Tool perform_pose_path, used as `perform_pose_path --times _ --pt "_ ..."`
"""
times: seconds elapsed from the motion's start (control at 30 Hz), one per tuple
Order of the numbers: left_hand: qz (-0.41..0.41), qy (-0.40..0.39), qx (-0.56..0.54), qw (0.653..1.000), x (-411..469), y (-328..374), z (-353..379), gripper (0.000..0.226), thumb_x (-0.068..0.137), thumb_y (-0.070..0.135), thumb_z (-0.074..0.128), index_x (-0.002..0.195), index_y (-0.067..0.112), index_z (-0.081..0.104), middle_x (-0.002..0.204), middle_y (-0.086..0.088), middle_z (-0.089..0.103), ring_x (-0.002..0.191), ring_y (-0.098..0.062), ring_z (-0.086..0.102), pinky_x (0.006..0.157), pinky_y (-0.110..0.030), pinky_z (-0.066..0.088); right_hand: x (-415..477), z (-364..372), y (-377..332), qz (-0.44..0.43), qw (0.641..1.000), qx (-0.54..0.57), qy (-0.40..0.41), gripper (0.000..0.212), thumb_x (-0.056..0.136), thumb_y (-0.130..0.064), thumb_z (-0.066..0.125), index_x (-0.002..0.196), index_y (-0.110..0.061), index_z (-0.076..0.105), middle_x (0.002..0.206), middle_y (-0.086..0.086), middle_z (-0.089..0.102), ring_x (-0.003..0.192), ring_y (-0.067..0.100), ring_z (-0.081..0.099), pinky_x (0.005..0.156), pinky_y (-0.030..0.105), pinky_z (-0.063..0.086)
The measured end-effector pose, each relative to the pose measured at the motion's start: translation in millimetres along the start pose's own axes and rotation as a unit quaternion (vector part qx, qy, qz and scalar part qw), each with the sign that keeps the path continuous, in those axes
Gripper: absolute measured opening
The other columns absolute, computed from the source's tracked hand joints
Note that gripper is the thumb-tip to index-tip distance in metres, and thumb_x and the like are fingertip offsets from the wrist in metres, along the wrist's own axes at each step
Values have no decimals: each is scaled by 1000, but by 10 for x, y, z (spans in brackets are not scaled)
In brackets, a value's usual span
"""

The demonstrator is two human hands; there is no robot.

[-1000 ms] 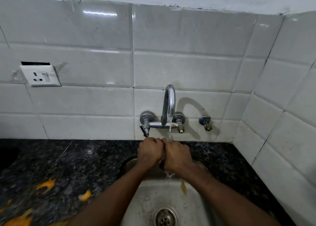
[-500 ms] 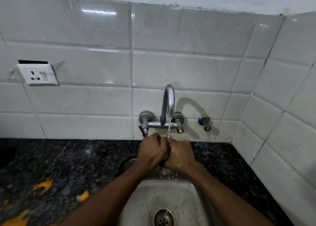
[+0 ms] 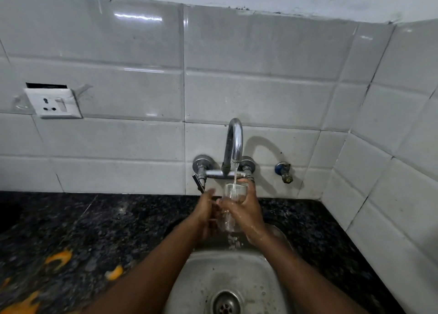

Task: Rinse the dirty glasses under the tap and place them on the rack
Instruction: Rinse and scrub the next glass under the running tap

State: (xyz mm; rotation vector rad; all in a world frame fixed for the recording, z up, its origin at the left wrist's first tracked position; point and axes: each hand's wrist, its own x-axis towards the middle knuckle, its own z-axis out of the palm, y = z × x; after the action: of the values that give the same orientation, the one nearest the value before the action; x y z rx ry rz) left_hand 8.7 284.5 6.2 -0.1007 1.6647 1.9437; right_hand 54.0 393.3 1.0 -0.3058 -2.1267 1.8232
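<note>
A second ago both hands were bunched tight together under the tap (image 3: 233, 145); now they have parted a little and the glass (image 3: 233, 201) stands upright between them, its mouth open to the stream, which falls straight into it and spills over into the sink (image 3: 201, 278). The right hand (image 3: 247, 210) curls its fingers and thumb round the glass wall, while the left hand (image 3: 204, 213) lies against the lower side with its thumb raised; whether its fingers grip or only touch I cannot tell. I judge the scrubbing done and the rinse under way, with the move to the rack, which is out of view, still to come. Behind is a white tiled wall (image 3: 237, 88), below it a dark speckled counter (image 3: 99, 223), a socket (image 3: 53, 103) on the left, a small valve (image 3: 283, 171) right of the tap, and orange scraps (image 3: 58, 258) on the counter
</note>
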Motion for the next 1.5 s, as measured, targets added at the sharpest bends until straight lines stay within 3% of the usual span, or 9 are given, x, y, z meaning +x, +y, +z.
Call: perform_pose_path --times 0.2,0.37,0.53,0.77,0.97,1.13,1.27,1.33,1.5 --pt "-83 -39 -145 985 -18 -159 125 54 92 44 34 95 3 69 80 -16 73 78 -29 64 67 -35 51 4 89 -63 16 994 34 104 71 59 -51 87 114 -26 50 102 0 65 87 18 67 75 40 59" --pt "77 104 12 992 30 -139 28 29 97 29 51 99 7 70 95 -14 74 88 -29 71 75 -37 58 208 -189 -131 51 994 -95 4 38 79 -44 75 109 -28 58 105 -2 67 91 22 69 82 42 58" --pt "377 162 131 902 -17 -181 21 10 97 18 58 96 11 66 91 -5 70 83 -20 69 70 -35 60 192 -200 -368 80 986 -147 -24 28 97 -42 48 89 -22 65 89 6 71 72 23 70 58 30 54" --pt "-32 47 39 998 -38 81 -71 35 91 31 36 91 7 62 73 -14 65 52 -22 52 46 -22 40 118 -199 -252 -194 914 -351 -56 42 80 -59 68 101 -23 60 98 -5 63 86 10 60 76 29 53" --pt "63 75 94 991 -33 97 -38 34 100 34 45 99 5 64 86 -13 72 65 -27 69 54 -35 57 131 -237 -514 -178 768 -585 -192 50 70 -42 81 109 -19 59 104 -2 63 96 17 60 82 32 53" --pt "429 116 249 861 1 -59 -58 16 98 27 56 92 17 67 86 3 69 79 -7 66 71 -26 56 98 -242 -753 37 834 -487 -259 36 70 -29 83 90 -28 53 86 -8 57 80 8 57 66 23 46" --pt "235 202 245 919 69 106 13 35 98 24 46 71 13 64 75 -5 66 75 -22 62 69 -32 50 -13 -34 -518 -159 720 -667 -109 55 78 -30 75 125 -18 49 120 7 62 112 27 57 90 38 48" --pt "178 201 293 918 72 173 22 37 99 30 44 79 9 67 83 -9 70 80 -25 66 77 -36 56 -11 8 -380 -186 734 -647 -92 66 78 -28 74 134 -17 42 127 7 59 118 28 53 94 40 47" --pt "431 71 317 842 -94 88 -127 19 98 28 57 97 15 71 91 4 71 82 -1 65 70 -9 48 184 -207 -555 -55 809 -538 -231 61 66 -33 84 121 -22 58 106 -1 66 94 16 65 82 32 55"
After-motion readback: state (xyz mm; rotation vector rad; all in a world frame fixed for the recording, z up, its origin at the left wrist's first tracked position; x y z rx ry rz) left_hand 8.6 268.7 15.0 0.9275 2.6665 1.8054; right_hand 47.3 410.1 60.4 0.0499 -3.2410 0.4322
